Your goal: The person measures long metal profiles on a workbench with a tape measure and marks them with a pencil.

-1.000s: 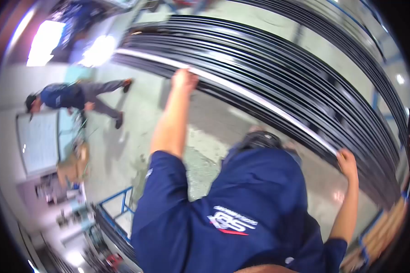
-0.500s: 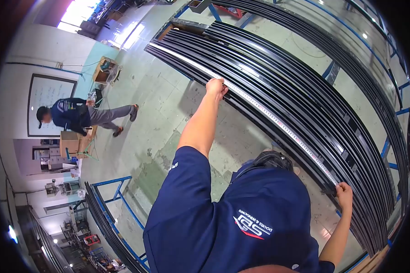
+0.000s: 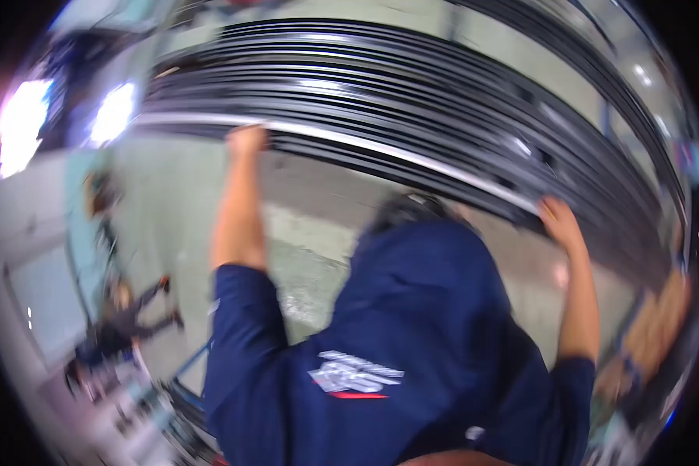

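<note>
A long white tape measure blade (image 3: 412,158) lies lengthwise along the near side of a stack of long black metal profiles (image 3: 349,78). My left hand (image 3: 247,138) is closed at the blade's near edge, toward the left end of the stack; blur hides how its fingers sit. Farther right, my right hand (image 3: 559,217) pinches the blade's right-hand end beside the front profiles. Both arms reach forward from my dark blue shirt. In the present view the blade's markings are smeared by motion.
More black profiles (image 3: 590,70) lie behind the stack at upper right. Another person (image 3: 120,322) is at the left, near a whiteboard (image 3: 48,303). Brown boards or cardboard (image 3: 652,334) stand at lower right. Blue rack tubing (image 3: 190,363) shows at lower left.
My view has swung and blurred, so the stack lies more level across it. Both hands appear higher and farther left in view, still at the tape blade. The other person appears lower.
</note>
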{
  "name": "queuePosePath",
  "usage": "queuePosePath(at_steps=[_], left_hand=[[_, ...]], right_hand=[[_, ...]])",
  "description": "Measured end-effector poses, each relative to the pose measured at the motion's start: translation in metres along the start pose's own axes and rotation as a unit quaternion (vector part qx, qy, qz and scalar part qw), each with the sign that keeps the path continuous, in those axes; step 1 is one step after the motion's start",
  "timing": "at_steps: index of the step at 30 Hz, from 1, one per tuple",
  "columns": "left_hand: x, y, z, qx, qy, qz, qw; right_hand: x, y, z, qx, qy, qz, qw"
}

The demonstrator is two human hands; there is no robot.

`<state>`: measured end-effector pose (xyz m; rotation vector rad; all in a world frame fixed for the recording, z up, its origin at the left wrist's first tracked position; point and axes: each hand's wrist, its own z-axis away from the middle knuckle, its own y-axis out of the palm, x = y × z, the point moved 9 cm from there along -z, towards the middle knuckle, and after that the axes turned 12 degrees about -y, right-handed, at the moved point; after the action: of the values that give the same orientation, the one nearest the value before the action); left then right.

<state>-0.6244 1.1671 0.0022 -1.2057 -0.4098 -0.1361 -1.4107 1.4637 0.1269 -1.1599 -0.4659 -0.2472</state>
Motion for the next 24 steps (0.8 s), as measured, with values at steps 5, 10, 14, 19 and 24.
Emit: queuePosePath(at_steps=[5,10,14,19,24], left_hand=[[0.042,-0.032,0.025,-0.069,-0.258,0.431,0.862],[0.006,-0.081,0.076,-0.019,-0.303,0.343,0.889],[-0.003,-0.090,0.086,-0.007,-0.315,0.335,0.888],[-0.007,-0.091,0.085,-0.006,-0.325,0.327,0.887],[-0.005,-0.089,0.085,-0.008,-0.323,0.333,0.886]], right_hand=[[0.001,-0.001,0.003,-0.004,0.087,-0.064,0.994],[-0.011,0.004,0.000,-0.031,0.151,-0.029,0.988],[-0.005,-0.001,0.006,-0.067,0.173,0.004,0.983],[0.006,-0.001,0.013,-0.096,0.190,0.030,0.977],[0.008,-0.001,0.016,-0.130,0.190,0.047,0.972]])
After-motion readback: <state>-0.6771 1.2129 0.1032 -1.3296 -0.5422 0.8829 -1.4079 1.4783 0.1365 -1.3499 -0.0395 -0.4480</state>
